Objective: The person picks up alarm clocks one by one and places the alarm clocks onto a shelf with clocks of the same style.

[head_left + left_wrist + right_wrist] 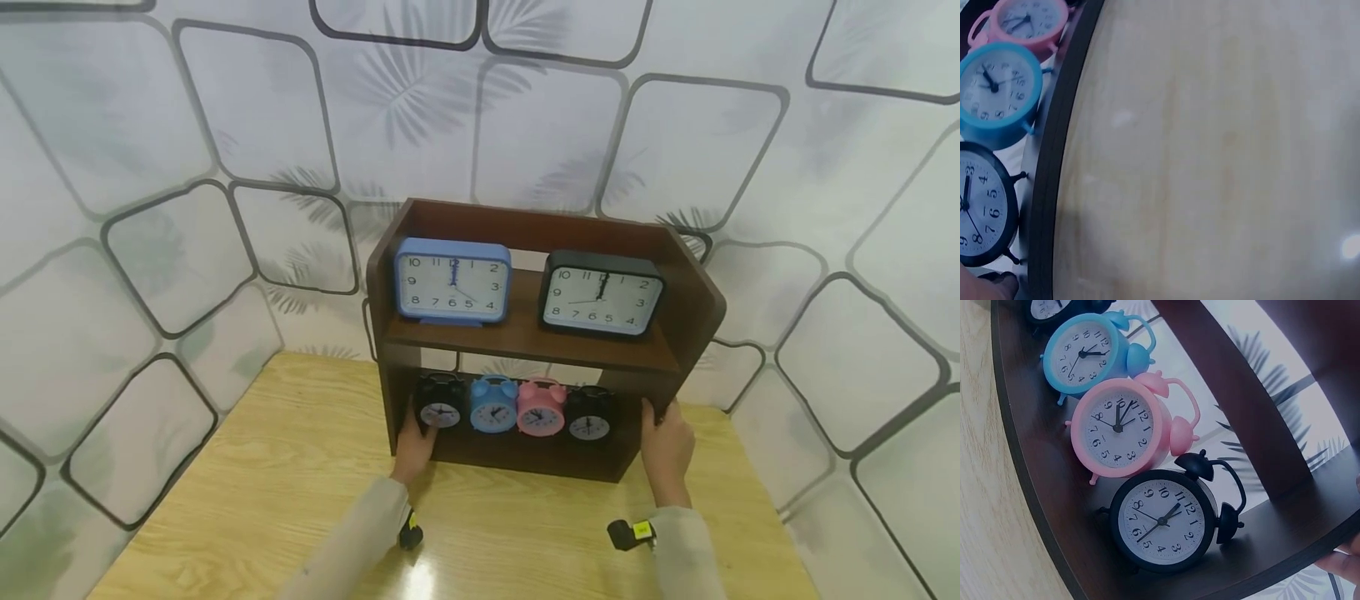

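A dark brown two-tier wooden shelf (540, 350) stands on the table. My left hand (412, 448) reaches inside its lower left end, with fingers at the side and lower front of a black twin-bell alarm clock (985, 209); part of the grip is hidden. My right hand (669, 450) grips the shelf's right side panel, thumb on the inner side and fingers outside. In the lower tier, a blue alarm clock (492, 407), a pink alarm clock (1119, 431) and another black alarm clock (1163, 522) stand in a row beside the first.
On the upper tier stand a blue rectangular clock (453, 282) at left and a black rectangular clock (602, 296) at right. The light wooden table (300, 467) extends in front of the shelf. Patterned wall covering (555, 133) rises behind and at both sides.
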### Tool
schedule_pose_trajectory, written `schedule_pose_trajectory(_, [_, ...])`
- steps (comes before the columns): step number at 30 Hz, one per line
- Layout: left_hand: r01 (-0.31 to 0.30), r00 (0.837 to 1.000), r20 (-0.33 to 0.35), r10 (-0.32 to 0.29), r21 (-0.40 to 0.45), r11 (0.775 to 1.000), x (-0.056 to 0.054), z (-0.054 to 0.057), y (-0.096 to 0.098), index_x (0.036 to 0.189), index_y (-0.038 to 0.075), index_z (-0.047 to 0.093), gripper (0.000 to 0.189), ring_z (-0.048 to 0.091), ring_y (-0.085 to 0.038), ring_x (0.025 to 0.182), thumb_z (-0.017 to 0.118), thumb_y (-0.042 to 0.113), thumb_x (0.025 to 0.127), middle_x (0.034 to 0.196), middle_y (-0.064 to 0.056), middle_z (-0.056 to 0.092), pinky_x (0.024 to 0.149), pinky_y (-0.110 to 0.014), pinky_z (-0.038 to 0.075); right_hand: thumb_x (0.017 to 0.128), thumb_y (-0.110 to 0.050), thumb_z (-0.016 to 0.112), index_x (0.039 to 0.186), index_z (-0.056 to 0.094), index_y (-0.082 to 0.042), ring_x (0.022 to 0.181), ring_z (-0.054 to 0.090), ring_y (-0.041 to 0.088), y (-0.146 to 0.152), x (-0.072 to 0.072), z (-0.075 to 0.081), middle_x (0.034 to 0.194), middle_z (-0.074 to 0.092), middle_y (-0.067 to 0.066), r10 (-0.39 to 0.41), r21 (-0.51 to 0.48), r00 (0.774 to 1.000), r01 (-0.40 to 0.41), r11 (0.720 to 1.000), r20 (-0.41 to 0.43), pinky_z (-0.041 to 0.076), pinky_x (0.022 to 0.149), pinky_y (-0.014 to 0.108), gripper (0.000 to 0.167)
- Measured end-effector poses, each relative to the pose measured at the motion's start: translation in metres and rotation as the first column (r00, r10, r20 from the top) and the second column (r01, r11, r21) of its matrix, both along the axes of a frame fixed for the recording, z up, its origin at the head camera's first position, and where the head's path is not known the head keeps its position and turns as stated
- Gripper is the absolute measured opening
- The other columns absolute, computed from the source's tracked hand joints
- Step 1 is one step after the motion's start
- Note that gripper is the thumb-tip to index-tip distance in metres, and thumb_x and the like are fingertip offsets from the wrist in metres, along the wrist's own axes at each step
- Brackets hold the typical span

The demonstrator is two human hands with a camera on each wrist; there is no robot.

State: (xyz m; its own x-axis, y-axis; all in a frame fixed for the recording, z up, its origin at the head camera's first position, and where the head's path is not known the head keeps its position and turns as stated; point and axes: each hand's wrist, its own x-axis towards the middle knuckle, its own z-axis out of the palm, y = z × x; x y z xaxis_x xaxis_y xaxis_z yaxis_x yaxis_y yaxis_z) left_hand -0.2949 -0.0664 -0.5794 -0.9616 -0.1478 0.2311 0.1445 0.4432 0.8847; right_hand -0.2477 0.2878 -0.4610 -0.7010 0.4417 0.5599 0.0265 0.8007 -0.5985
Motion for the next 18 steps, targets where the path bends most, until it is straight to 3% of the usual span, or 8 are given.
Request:
schedule_pose_trajectory(3, [-0.009, 1.000, 0.020, 0.009, 0.011, 1.000, 0.011, 0.000, 0.004, 0.146, -0.004, 0.018, 0.073, 0.038, -0.045, 0.131, 0.061, 0.011, 0.088, 0.146, -0.030, 0.032, 0.107, -0.055, 0.031, 0.090, -0.017, 0.059, 0.093, 0.056, 0.010, 0.070, 0.057, 0.054, 0.000, 0.000, -0.001, 0.077, 0.062, 0.035, -0.004, -0.005, 1.000, 0.004, 1.000, 0.005, 0.040, 0.062, 0.060, 0.027])
schedule_pose_trajectory(10, [0.011, 0.998, 0.061, -0.008, -0.060, 0.998, 0.038, 0.004, 0.014, 0.145, -0.006, 0.017, 0.078, 0.032, -0.046, 0.134, 0.063, 0.007, 0.083, 0.146, -0.032, 0.029, 0.109, -0.054, 0.028, 0.091, -0.017, 0.058, 0.096, 0.054, 0.009, 0.071, 0.056, 0.056, 0.006, 0.001, -0.001, 0.078, 0.061, 0.036, 0.003, 0.003, 1.000, -0.003, 1.000, 0.027, 0.040, 0.063, 0.061, 0.027])
schedule_pose_trajectory(14, [0.004, 0.999, 0.039, 0.000, -0.087, 0.996, 0.045, 0.011, 0.015, 0.146, -0.006, 0.017, 0.080, 0.033, -0.046, 0.133, 0.065, 0.009, 0.083, 0.145, -0.032, 0.029, 0.108, -0.054, 0.030, 0.093, -0.016, 0.055, 0.102, 0.053, 0.010, 0.077, 0.058, 0.055, 0.009, 0.001, 0.003, 0.086, 0.062, 0.038, 0.044, 0.002, 0.997, -0.044, 0.999, 0.056, 0.043, 0.066, 0.060, 0.027])
schedule_pose_trajectory(18, [-0.001, 1.000, 0.008, 0.002, -0.202, 0.979, 0.051, 0.021, 0.017, 0.146, -0.003, 0.021, 0.078, 0.040, -0.046, 0.128, 0.066, 0.019, 0.086, 0.144, -0.031, 0.031, 0.103, -0.053, 0.037, 0.095, -0.013, 0.051, 0.112, 0.050, 0.011, 0.088, 0.061, 0.052, 0.010, 0.008, 0.005, 0.100, 0.062, 0.036, 0.093, -0.035, 0.989, -0.089, 0.995, 0.114, 0.047, 0.073, 0.058, 0.030])
